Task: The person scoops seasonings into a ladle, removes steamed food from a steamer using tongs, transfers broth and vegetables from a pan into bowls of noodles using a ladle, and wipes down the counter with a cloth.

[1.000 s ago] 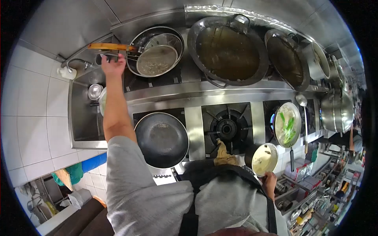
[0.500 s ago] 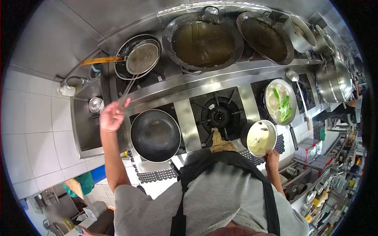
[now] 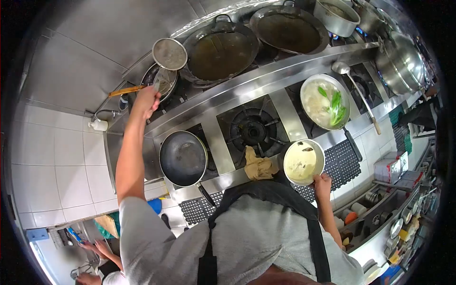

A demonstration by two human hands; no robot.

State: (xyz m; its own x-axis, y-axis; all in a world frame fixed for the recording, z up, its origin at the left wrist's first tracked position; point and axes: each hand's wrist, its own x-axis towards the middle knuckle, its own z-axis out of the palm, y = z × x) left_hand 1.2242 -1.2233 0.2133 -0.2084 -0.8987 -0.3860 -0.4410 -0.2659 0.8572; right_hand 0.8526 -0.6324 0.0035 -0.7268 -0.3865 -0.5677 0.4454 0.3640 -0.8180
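My left hand (image 3: 148, 101) is closed round the handle of a round mesh skimmer (image 3: 169, 53), lifted over the back-left burner. Under it sits a dark pan (image 3: 156, 76) with a wooden-handled utensil (image 3: 127, 90) lying across it, partly hidden. At the stove's front edge, my right hand (image 3: 322, 185) grips a saucepan (image 3: 319, 151) of creamy pale yellow liquid with dark pieces in it. A black frying pan (image 3: 183, 159) stands at the front left. To the right, another pan (image 3: 325, 103) holds cloudy liquid and green leaves.
Two large woks (image 3: 221, 52) of dark liquid stand at the back, beside a pot (image 3: 337, 18). A ladle (image 3: 356, 85) lies at right, near a large steel pot (image 3: 401, 64). A cloth (image 3: 259, 165) hangs by the middle burner (image 3: 251, 128). Another person's hands (image 3: 97, 248) show at lower left.
My left hand has moved away from me, lifting the skimmer out of the back-left pan towards the wall. My right hand stays on the saucepan. The camera view has shifted.
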